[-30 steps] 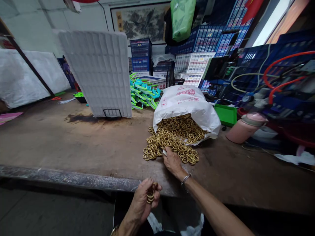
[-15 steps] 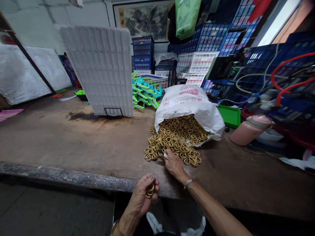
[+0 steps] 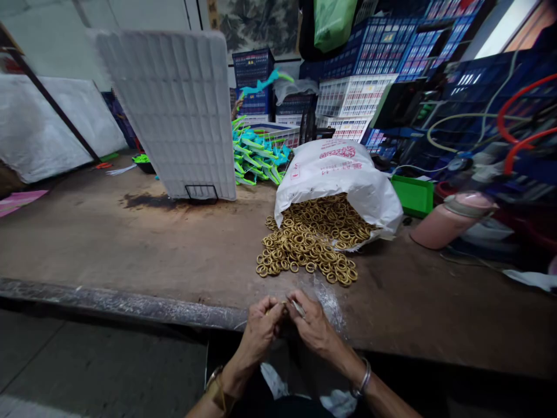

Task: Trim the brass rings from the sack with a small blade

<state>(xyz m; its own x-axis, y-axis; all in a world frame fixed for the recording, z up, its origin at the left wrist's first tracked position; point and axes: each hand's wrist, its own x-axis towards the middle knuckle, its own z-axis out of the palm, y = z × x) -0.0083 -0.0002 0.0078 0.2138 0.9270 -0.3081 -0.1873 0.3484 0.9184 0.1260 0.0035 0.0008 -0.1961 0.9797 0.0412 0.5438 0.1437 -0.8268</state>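
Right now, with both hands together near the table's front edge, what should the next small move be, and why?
Probably steady the small gold piece with the left hand while the right hand works at it: both hands meet there, the right also holds a pale object, and the ring pile lies untouched beyond.

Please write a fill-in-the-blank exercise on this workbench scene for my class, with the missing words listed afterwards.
1. Beyond the left hand and right hand, gold-coloured ____ spill from the sack.
2. The sack, printed in red, is mainly ____.
3. The shallow tray right of the sack is ____.
4. The bottle near that tray is ____.

Missing words: rings; white; green; pink.
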